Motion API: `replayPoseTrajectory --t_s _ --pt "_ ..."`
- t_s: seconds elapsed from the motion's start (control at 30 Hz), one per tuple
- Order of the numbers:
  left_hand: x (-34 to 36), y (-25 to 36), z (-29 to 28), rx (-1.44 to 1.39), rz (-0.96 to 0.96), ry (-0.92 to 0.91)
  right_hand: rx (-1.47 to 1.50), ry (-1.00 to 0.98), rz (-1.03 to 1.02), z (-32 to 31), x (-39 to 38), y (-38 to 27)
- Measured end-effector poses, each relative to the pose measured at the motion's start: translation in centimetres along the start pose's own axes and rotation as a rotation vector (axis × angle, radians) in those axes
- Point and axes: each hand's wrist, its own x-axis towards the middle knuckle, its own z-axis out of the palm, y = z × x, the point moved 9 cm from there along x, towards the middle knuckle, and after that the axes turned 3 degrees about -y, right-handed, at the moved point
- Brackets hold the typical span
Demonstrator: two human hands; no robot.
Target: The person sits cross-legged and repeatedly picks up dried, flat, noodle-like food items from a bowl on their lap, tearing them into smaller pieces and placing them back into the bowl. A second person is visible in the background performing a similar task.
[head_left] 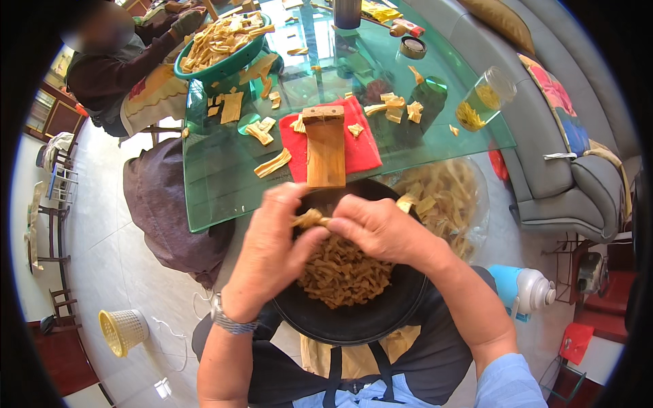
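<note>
A crinkled tan dried strip [311, 218] is pinched between my left hand [272, 238] and my right hand [384, 230]. The fingers of both hands are closed on it, nearly meeting. Another pale piece [406, 202] shows beside the right hand; whether that hand holds it I cannot tell. Below them, a wide black bowl [306, 326] sits over my lap with a heap of small tan pieces [347, 277] inside. Just beyond the hands, a wooden block [326, 153] rests on a folded red cloth [364, 146], its near end reaching over the glass table's edge.
The green glass table [224, 197] carries scattered strips, a jar of yellowish liquid [484, 102] and a green basin [221, 70] heaped with strips. A clear bag of strips [445, 197] stands right of the bowl. A person [112, 75] sits far left. A blue-white flask [524, 289] stands right.
</note>
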Motion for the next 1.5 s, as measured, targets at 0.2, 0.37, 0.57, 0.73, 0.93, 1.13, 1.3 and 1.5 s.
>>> replayPoseTrajectory --t_s 0.2,0.37,0.57,0.73,0.93,1.13,1.3,1.5 --pt "-1.9 -1.6 4.6 -0.031 -0.119 -0.456 -0.084 -0.12 -0.08 1.3 -0.7 -0.6" --pt "-5.3 -1.5 6.0 -0.283 -0.243 -0.846 0.03 -0.351 -0.07 2.7 -3.0 0.2" --pt "-4.5 -3.0 3.9 -0.319 -0.358 -0.798 0.082 -0.306 -0.092 1.4 -2.4 -1.1" --pt "0.2 -3.5 1.6 -0.238 -0.181 -0.41 -0.158 0.008 -0.298 -2.3 -0.1 -1.3" --pt "5.7 -3.9 -0.1 -0.151 -0.115 -0.078 -0.36 0.374 -0.264 -6.3 2.1 0.0" --pt "6.8 -7.9 1.9 -0.193 -0.255 0.029 -0.405 0.403 -0.082 -6.3 3.7 2.4" --pt "5.7 -6.1 1.6 0.035 -0.23 0.016 -0.478 0.312 0.083 -6.5 2.1 3.8" --pt "2.5 -6.3 2.0 -0.371 -0.46 -0.127 -0.402 0.333 -0.504 -4.4 0.4 -3.9"
